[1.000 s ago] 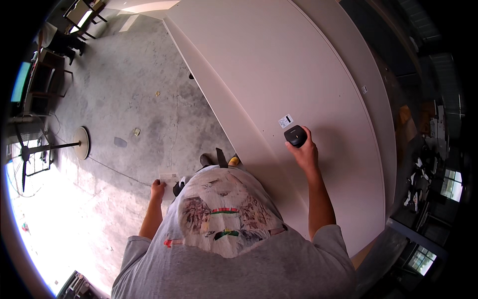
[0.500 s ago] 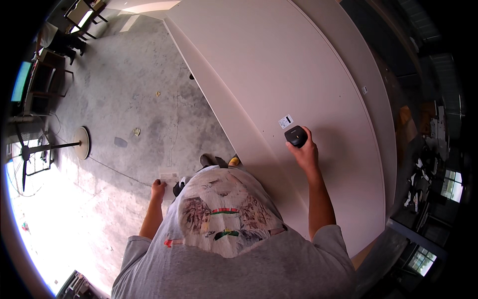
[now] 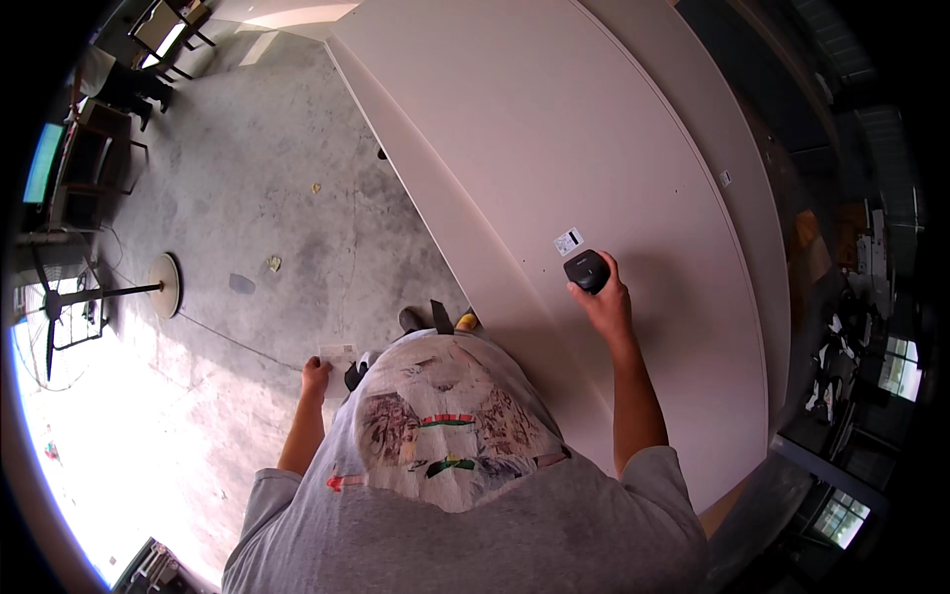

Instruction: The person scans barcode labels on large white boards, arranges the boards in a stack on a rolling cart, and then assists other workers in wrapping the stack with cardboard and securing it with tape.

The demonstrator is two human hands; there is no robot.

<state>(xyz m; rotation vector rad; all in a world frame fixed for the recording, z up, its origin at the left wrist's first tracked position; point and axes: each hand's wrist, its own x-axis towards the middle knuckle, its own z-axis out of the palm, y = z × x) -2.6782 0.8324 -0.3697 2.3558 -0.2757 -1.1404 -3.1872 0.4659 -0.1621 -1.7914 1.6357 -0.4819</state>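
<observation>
Apparently, the right hand [image 3: 611,301] is wrapped around a black handheld scanner [image 3: 586,270] just below the printed label [image 3: 569,242] on the pale panel [image 3: 534,129], probably so its front end faces that label; whether it touches the panel, I cannot tell. Well left of the label, the left hand [image 3: 316,373] pinches a thin paper sheet [image 3: 338,353], perhaps held aside to leave the label uncovered.

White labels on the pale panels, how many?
2 visible: one label just beyond the black handheld device in the right hand; another label farther right. Others may be hidden.
</observation>
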